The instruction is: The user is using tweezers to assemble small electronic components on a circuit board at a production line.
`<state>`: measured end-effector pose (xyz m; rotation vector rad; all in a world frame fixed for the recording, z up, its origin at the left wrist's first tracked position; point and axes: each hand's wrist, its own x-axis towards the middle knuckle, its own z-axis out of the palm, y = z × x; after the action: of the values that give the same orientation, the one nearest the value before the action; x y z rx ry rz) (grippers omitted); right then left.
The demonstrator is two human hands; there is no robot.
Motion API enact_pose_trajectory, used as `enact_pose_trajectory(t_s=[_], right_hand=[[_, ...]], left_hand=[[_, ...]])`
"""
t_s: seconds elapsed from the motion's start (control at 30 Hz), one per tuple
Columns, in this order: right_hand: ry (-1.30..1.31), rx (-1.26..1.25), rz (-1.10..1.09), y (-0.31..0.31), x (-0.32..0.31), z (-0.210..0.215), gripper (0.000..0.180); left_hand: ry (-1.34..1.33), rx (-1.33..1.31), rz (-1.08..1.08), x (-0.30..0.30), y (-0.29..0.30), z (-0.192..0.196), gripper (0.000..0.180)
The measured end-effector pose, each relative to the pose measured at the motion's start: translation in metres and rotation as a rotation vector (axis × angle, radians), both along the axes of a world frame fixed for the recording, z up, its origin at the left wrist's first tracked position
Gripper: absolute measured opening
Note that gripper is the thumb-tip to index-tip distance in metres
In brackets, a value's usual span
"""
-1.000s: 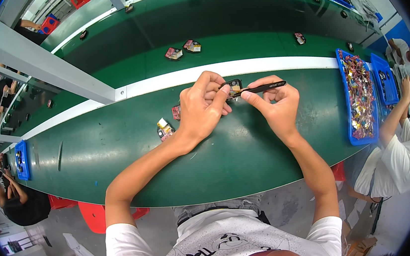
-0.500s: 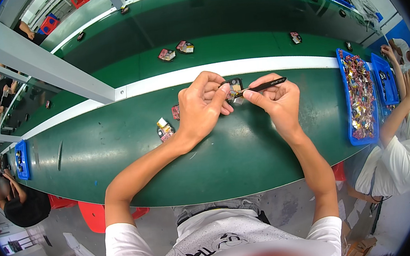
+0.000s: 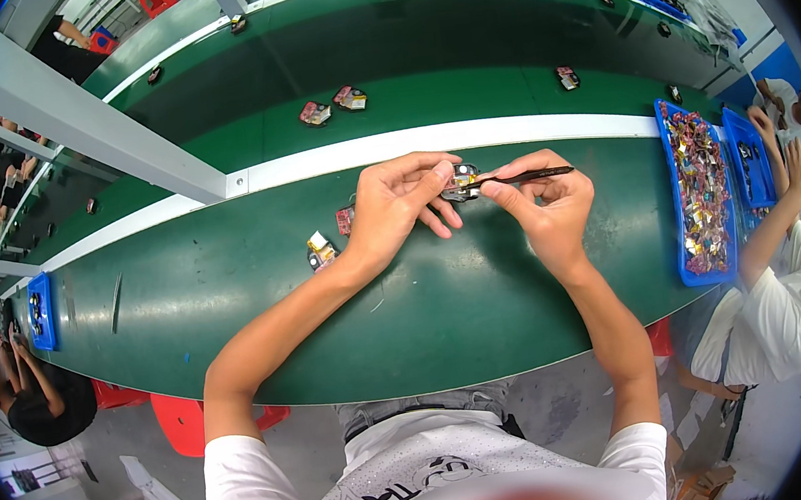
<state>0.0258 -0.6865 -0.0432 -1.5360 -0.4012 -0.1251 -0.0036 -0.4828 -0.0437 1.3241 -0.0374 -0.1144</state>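
My left hand (image 3: 394, 207) pinches a small black-cased electronic assembly (image 3: 461, 181) between thumb and fingers, above the green worktable. Pale and yellow parts show inside its case. Between thumb and fingers of my right hand (image 3: 549, 203) lies a pair of black tweezers (image 3: 539, 174), nearly level. Their tips reach the assembly; what they touch there is too small to make out. Beside my left wrist, a small board with white and yellow parts (image 3: 321, 251) rests on the table. A red-and-black piece (image 3: 346, 221) is partly covered by my left hand.
At the right stands a blue tray (image 3: 681, 264) heaped with small red and yellow parts, with a second blue tray (image 3: 737, 122) beyond. Past the white rail (image 3: 467, 136), several assemblies lie on a green belt (image 3: 463, 97). A grey post (image 3: 103, 115) rises at left. People sit at both sides.
The tweezers have tipped to a flatter angle, and the assembly has turned in my left hand. On the far belt, the assemblies have shifted slightly left.
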Motion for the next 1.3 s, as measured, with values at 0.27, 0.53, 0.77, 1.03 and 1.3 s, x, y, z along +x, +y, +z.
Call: enact_pose_trajectory(t_s=[0.27, 0.53, 0.77, 1.03, 1.3], right_hand=[[-0.128, -0.099, -0.033, 0.0010, -0.0015, -0.0009, 0.012], [-0.081, -0.074, -0.024, 0.0000, -0.0004, 0.0013, 0.012], [-0.176, -0.128, 0.001, -0.0026, 0.0020, -0.0024, 0.014], [-0.197, -0.129, -0.015, -0.0010, 0.0036, -0.0013, 0.015], [-0.247, -0.140, -0.001, -0.0005, 0.0003, -0.0027, 0.016]], left_hand=[[-0.024, -0.008, 0.013, -0.0002, -0.0023, 0.0009, 0.034], [-0.093, 0.016, 0.015, -0.0006, -0.0032, 0.0018, 0.028], [-0.079, 0.035, 0.002, 0.0008, -0.0011, 0.0043, 0.026], [-0.061, 0.083, 0.033, 0.0014, -0.0011, 0.0038, 0.026], [-0.051, 0.067, 0.051, 0.0032, -0.0027, 0.0012, 0.026]])
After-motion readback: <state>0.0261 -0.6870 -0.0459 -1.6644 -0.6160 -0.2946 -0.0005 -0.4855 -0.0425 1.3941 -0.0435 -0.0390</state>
